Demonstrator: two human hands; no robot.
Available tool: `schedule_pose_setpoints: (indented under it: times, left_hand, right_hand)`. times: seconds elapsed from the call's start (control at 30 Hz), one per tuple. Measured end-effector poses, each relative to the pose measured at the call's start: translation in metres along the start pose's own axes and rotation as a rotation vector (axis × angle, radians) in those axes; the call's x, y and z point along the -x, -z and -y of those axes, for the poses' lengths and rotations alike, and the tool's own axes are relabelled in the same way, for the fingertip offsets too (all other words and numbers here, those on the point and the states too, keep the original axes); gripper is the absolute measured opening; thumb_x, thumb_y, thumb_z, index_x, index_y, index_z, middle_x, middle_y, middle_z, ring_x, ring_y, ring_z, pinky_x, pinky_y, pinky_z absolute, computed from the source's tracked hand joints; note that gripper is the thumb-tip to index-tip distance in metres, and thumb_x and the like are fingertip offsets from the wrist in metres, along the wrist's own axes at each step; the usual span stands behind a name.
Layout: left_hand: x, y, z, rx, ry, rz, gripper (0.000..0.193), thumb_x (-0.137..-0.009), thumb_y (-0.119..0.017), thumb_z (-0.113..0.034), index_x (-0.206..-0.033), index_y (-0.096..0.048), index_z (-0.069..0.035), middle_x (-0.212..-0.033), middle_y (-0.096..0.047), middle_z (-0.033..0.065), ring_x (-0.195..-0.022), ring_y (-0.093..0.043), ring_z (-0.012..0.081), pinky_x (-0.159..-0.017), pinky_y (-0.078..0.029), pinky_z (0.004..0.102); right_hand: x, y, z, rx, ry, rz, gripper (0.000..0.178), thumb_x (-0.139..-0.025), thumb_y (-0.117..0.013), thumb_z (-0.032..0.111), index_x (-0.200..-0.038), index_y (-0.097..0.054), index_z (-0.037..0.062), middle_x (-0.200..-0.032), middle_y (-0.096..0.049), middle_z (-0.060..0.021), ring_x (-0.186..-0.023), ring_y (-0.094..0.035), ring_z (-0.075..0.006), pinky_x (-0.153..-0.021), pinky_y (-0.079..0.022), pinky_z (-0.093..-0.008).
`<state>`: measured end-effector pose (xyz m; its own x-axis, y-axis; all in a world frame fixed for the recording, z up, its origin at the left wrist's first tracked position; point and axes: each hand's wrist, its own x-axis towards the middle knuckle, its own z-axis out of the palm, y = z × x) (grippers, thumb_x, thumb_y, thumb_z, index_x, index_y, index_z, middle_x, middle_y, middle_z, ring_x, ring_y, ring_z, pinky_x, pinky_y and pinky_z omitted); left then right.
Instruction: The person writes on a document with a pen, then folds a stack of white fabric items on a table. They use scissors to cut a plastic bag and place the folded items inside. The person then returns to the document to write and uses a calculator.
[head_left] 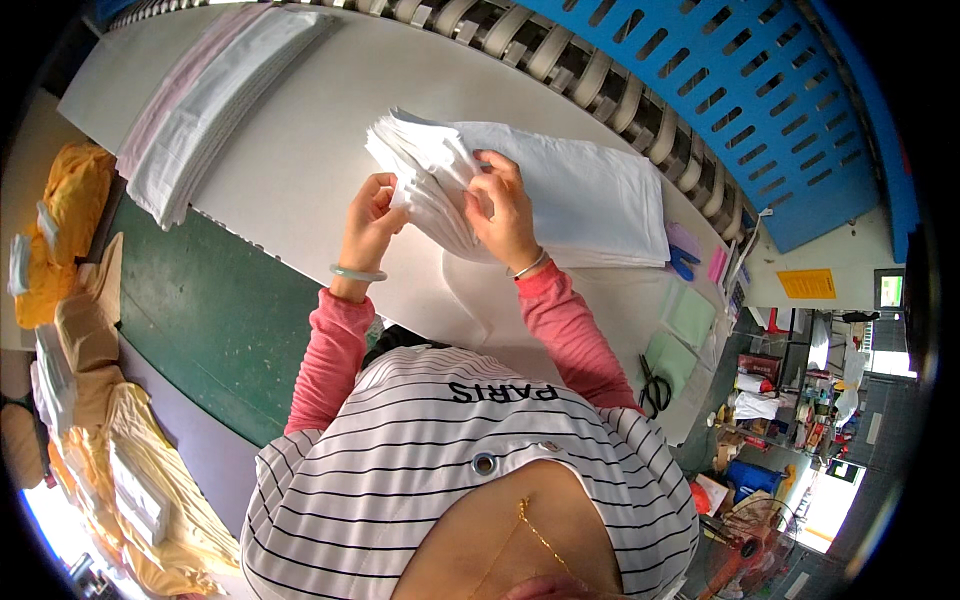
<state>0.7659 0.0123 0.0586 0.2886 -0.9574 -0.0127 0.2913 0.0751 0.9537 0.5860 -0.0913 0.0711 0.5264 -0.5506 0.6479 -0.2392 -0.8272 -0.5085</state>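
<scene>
A stack of white cloth pieces (590, 195) lies on the pale table before me, its left end lifted and bent up so that many layered edges show. My left hand (374, 213), with a pale bangle on its wrist, pinches the near left edge of these layers. On the right side of the bent-up end, my right hand (500, 208) grips the layers with curled fingers. The rest of the stack stretches flat to the right of that hand.
Another long stack of white and pinkish cloth (225, 110) lies at the table's far left. A machine with rollers (560, 65) and a blue slotted cover (740, 110) borders the far side. Black scissors (655, 386), blue snips (683, 262) and green sheets (672, 362) lie at the right.
</scene>
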Motion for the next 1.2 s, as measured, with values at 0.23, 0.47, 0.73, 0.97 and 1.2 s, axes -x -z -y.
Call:
schedule_pose_setpoints:
  times: [0.23,0.47,0.73,0.97,1.2]
  left_hand:
    - [-0.004,-0.003,-0.001,-0.028,0.000,-0.013,0.035,-0.077,-0.055,0.003,-0.110,-0.051,-0.003,-0.080,-0.054,-0.0018,-0.066,-0.043,0.0056,-0.057,-0.035,0.0191]
    - [-0.006,-0.007,-0.003,-0.062,-0.025,0.018,0.037,-0.078,-0.057,0.004,-0.113,-0.051,-0.002,-0.083,-0.055,-0.0020,-0.070,-0.047,0.0055,-0.060,-0.037,0.0194]
    - [-0.012,-0.007,-0.001,-0.093,-0.045,0.042,0.033,-0.079,-0.058,0.005,-0.111,-0.051,-0.002,-0.086,-0.055,-0.0020,-0.072,-0.049,0.0043,-0.062,-0.039,0.0189]
    - [-0.013,-0.006,0.001,-0.099,-0.044,0.044,0.034,-0.078,-0.056,0.009,-0.109,-0.052,-0.003,-0.089,-0.053,-0.0045,-0.075,-0.048,0.0028,-0.064,-0.039,0.0176]
    - [-0.016,-0.001,0.005,-0.115,-0.052,0.067,0.035,-0.077,-0.055,0.010,-0.109,-0.053,-0.003,-0.089,-0.051,-0.0043,-0.078,-0.048,0.0035,-0.068,-0.040,0.0174]
  right_hand:
    - [-0.007,0.005,0.014,0.019,0.086,0.001,0.033,-0.070,-0.069,0.001,-0.101,-0.064,0.0139,-0.132,-0.045,-0.0147,-0.103,-0.060,-0.0301,-0.073,-0.056,-0.0331]
    - [0.007,-0.004,-0.007,-0.012,-0.007,0.009,0.030,-0.072,-0.071,0.005,-0.101,-0.067,0.0145,-0.138,-0.041,-0.0178,-0.117,-0.052,-0.0335,-0.083,-0.051,-0.0369]
    - [0.003,-0.006,0.012,0.017,0.005,-0.043,0.030,-0.070,-0.072,0.003,-0.098,-0.068,0.0149,-0.140,-0.039,-0.0181,-0.119,-0.050,-0.0347,-0.088,-0.049,-0.0389]
    - [0.004,-0.010,0.002,0.062,0.085,-0.053,0.021,-0.073,-0.069,0.003,-0.091,-0.062,0.0113,-0.136,-0.043,-0.0183,-0.116,-0.051,-0.0357,-0.087,-0.049,-0.0396]
    - [0.002,-0.008,0.000,-0.196,-0.104,0.026,0.013,-0.078,-0.064,0.002,-0.088,-0.058,0.0063,-0.123,-0.049,-0.0197,-0.118,-0.048,-0.0369,-0.094,-0.042,-0.0407]
